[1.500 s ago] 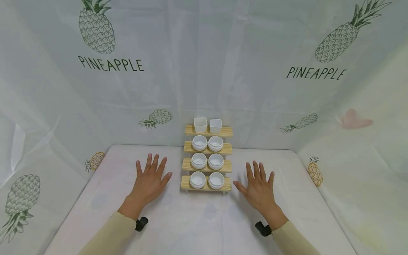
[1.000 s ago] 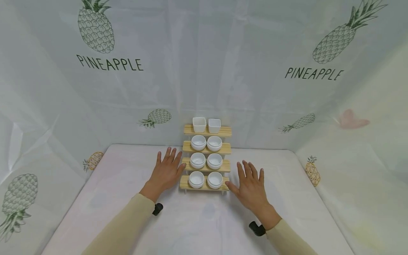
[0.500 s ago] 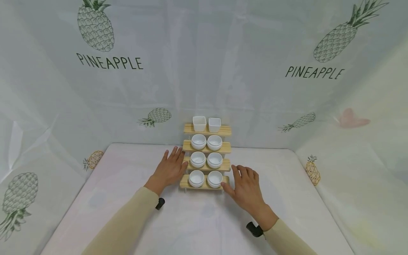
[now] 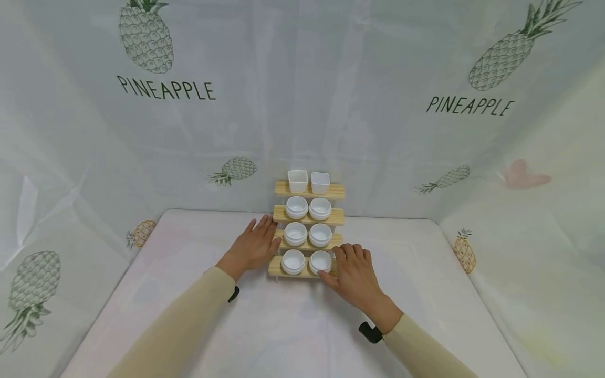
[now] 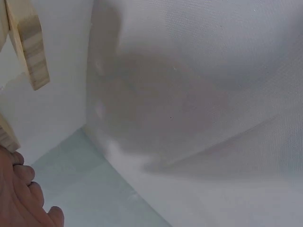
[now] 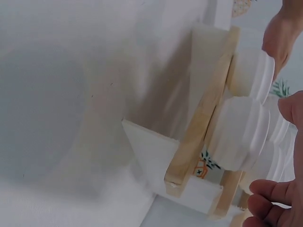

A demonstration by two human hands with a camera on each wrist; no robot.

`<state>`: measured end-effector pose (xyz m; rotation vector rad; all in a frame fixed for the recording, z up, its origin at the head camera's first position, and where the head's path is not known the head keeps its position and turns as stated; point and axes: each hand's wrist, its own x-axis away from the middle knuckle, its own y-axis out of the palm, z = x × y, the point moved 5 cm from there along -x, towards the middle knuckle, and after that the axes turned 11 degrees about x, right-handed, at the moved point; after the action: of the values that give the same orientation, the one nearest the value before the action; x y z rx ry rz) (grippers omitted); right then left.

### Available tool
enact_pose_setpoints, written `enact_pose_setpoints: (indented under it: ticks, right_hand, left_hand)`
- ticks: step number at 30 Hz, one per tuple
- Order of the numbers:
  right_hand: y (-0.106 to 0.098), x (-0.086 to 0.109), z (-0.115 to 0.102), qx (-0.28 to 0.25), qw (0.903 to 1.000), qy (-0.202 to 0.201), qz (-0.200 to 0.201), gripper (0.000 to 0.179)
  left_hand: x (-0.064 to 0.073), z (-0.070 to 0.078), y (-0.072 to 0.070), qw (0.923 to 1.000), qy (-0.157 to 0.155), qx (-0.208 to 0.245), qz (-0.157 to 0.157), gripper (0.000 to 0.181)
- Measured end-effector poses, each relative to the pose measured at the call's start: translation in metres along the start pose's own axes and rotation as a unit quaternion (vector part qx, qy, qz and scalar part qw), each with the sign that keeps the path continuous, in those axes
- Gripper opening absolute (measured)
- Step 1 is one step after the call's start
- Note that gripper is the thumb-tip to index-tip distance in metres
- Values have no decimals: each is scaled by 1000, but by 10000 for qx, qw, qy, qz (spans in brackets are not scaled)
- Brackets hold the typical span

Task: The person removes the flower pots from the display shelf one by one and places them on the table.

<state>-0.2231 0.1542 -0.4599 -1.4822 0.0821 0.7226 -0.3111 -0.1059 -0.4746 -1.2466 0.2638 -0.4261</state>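
A tiered wooden display rack (image 4: pixel 275 266) stands mid-table, its tiers bearing pairs of small white dishes. My left hand (image 4: pixel 252 247) lies along its left side, fingers extended, fingertips at the ends of the middle boards. In the left wrist view, that hand's fingers (image 5: pixel 23 175) are by a board end. My right hand (image 4: pixel 356 281) is at the front right corner, around the front right round bowl (image 4: pixel 321 260). Its thumb is in front of this bowl and its bent fingers are to the right. The right wrist view shows a gap between thumb and fingers; contact is unclear.
Two square white cups (image 4: pixel 298 181) occupy the top tier; round bowls (image 4: pixel 296 207) fill the lower ones. A pineapple-printed white cloth (image 4: pixel 302 94) rises directly behind the rack and along both sides. The white table (image 4: pixel 283 336) extends in front.
Both hands have moved inward from the table's sides to the rack. The left has reached its left edge. The right has come to the front right bowl, its fingers bending. The dishes keep their places.
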Motion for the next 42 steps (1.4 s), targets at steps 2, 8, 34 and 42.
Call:
enact_pose_setpoints:
  ticks: [2, 8, 34, 42]
  right_hand:
    - [1, -1, -1, 7, 10000, -18, 18, 64]
    - [2, -4, -3, 107, 9996, -154, 200, 62]
    - [14, -11, -11, 238, 9995, -121, 194, 60]
    - [11, -9, -12, 128, 9999, -1, 90, 58]
  left_hand:
    - [-1, 0, 1, 10000, 7, 19, -20, 73]
    - [-5, -2, 2, 10000, 30, -83, -35, 74]
    - [-6, -9, 7, 9999, 12, -140, -44, 74]
    - [-6, -8, 5, 9999, 34, -71, -114, 74]
